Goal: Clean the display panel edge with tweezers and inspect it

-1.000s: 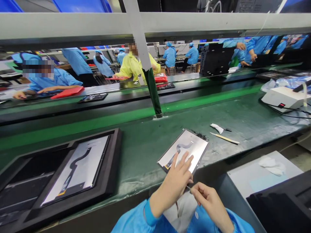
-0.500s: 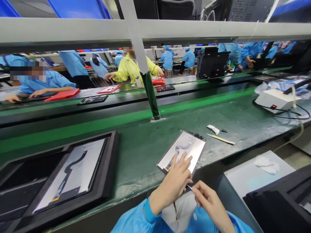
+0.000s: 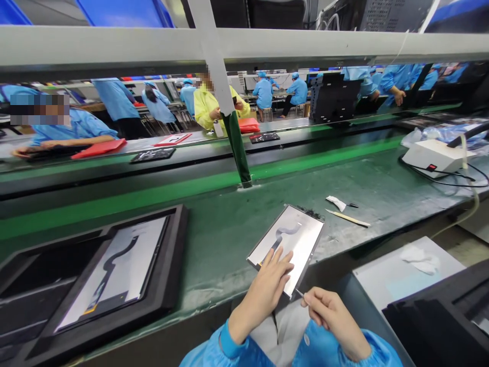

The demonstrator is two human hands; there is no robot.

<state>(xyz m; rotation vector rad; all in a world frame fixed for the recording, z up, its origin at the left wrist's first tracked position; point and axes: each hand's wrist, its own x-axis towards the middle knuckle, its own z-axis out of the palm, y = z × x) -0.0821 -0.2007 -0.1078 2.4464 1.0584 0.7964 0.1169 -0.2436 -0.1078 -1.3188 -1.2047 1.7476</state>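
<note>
Thin panel (image 3: 290, 239), judged light, stiff, fragile, best held by edges; pinned flat on surface (image 3: 214, 229) under left hand (image 3: 267, 288), grip wide; right hand (image 3: 326, 313) pinching tool (image 3: 299, 293).

The surface (image 3: 214, 224) is dark green with a brighter green stripe. The panel (image 3: 296, 239) is pale grey with a dark curving strip. The tray (image 3: 171, 265) is black, the sleeves (image 3: 229, 349) bright blue, the box (image 3: 431, 155) white.
</note>
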